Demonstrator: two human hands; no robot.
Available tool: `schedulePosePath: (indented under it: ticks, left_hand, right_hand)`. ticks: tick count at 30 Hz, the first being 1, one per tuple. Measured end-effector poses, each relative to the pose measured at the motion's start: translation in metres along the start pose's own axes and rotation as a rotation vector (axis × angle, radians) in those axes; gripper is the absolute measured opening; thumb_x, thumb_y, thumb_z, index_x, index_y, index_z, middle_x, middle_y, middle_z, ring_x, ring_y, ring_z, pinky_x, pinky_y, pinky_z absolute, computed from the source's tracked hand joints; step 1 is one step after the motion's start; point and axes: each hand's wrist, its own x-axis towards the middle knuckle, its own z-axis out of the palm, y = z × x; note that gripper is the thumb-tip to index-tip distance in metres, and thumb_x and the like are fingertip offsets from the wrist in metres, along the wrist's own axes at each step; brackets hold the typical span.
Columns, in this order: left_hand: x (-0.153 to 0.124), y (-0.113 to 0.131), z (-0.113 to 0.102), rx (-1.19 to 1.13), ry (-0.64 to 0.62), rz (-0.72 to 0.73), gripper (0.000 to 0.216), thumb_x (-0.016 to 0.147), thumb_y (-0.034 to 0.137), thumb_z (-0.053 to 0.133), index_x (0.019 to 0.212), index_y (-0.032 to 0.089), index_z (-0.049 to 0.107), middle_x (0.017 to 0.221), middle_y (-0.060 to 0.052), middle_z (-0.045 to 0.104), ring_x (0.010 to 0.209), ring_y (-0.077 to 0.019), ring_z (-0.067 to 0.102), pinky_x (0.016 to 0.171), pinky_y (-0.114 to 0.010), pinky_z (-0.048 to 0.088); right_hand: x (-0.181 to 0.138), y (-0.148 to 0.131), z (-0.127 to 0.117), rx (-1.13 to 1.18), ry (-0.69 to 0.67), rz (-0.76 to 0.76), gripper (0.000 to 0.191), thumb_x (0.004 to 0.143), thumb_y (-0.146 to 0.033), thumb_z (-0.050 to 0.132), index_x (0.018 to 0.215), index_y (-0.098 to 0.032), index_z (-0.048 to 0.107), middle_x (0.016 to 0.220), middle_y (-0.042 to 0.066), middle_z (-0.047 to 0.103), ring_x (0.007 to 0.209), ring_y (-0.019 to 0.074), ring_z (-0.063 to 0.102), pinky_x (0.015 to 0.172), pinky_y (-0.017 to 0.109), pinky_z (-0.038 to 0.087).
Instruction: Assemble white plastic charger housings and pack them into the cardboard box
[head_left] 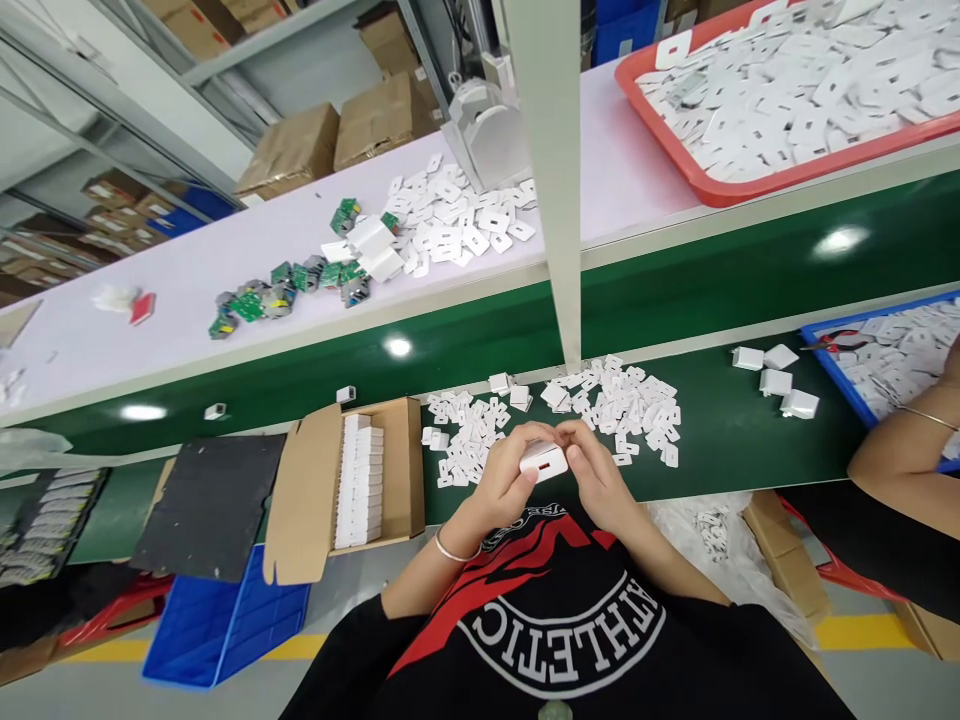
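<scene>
In front of the black shirt, both my hands meet around a small white charger housing (544,462) with a dark slot in its end face. My left hand (510,470) is closed, its fingers wrapped over the far side and the thumb along the near edge. My right hand (596,475) pinches the housing's right end with thumb and fingertips. Just beyond my hands lie two piles of flat white plastic end plates, a left pile (469,440) and a right pile (637,405). A few white housings (519,397) sit between these piles.
Left of my hands, an open cardboard box (405,470) holds rows of white housings. A shelf (187,270) above carries circuit boards (259,300) and more white plates. A red tray (712,190) is full of plates. A co-worker's arm (907,430) rests by a blue tray (847,375) with pliers.
</scene>
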Motion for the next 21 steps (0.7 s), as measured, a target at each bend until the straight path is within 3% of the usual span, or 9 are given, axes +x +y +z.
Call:
schedulePosePath:
  ticks: [3,7,12,15,17,21]
  left_hand:
    - [0.002,0.002,0.000,0.129,0.069,0.077,0.041,0.106,0.056,0.036,0.126,0.024,0.051,0.117,-0.011,0.057,0.104,-0.0268,0.058,0.084,-0.042,0.049]
    - [0.001,0.002,-0.003,0.225,0.098,0.115,0.039,0.107,0.054,0.036,0.126,0.024,0.049,0.115,-0.010,0.049,0.106,-0.0264,0.053,0.086,-0.043,0.048]
    - [-0.006,-0.002,-0.005,0.223,0.072,0.017,0.044,0.108,0.055,0.033,0.132,0.022,0.050,0.119,-0.012,0.050,0.111,-0.0273,0.052,0.093,-0.045,0.048]
    - [-0.010,-0.007,-0.004,0.149,0.023,-0.045,0.045,0.110,0.053,0.033,0.136,0.023,0.053,0.112,-0.010,0.058,0.098,-0.0235,0.055,0.085,-0.039,0.049]
    - [-0.013,-0.010,-0.002,0.130,0.055,-0.026,0.045,0.109,0.053,0.036,0.133,0.022,0.058,0.102,-0.007,0.059,0.088,-0.0210,0.054,0.078,-0.035,0.047]
    - [-0.016,-0.013,0.002,0.117,0.117,0.029,0.045,0.108,0.055,0.040,0.127,0.022,0.065,0.093,-0.005,0.057,0.084,-0.0198,0.052,0.073,-0.032,0.044]
  right_hand:
    - [-0.001,-0.001,0.007,0.091,-0.085,0.021,0.042,0.111,-0.058,0.034,0.110,-0.024,0.060,0.084,0.001,0.062,0.076,0.0195,0.061,0.067,0.032,0.050]
    - [-0.002,-0.001,0.014,0.112,-0.047,0.003,0.042,0.111,-0.057,0.034,0.115,-0.024,0.059,0.079,0.001,0.062,0.076,0.0211,0.062,0.066,0.032,0.050]
    - [0.000,0.007,0.012,0.012,-0.002,-0.059,0.036,0.109,-0.055,0.042,0.120,-0.023,0.056,0.090,0.003,0.066,0.074,0.0207,0.061,0.068,0.034,0.050]
    - [0.000,0.010,0.012,-0.007,0.033,-0.075,0.037,0.108,-0.056,0.044,0.120,-0.023,0.056,0.097,0.006,0.068,0.082,0.0221,0.065,0.074,0.036,0.053]
    - [-0.001,0.009,0.014,0.052,0.029,-0.067,0.038,0.107,-0.058,0.045,0.119,-0.023,0.056,0.099,0.006,0.068,0.087,0.0228,0.067,0.076,0.036,0.055]
    - [-0.003,0.005,0.019,0.207,0.036,-0.042,0.041,0.105,-0.061,0.047,0.125,-0.025,0.052,0.091,0.003,0.066,0.078,0.0209,0.065,0.069,0.034,0.054]
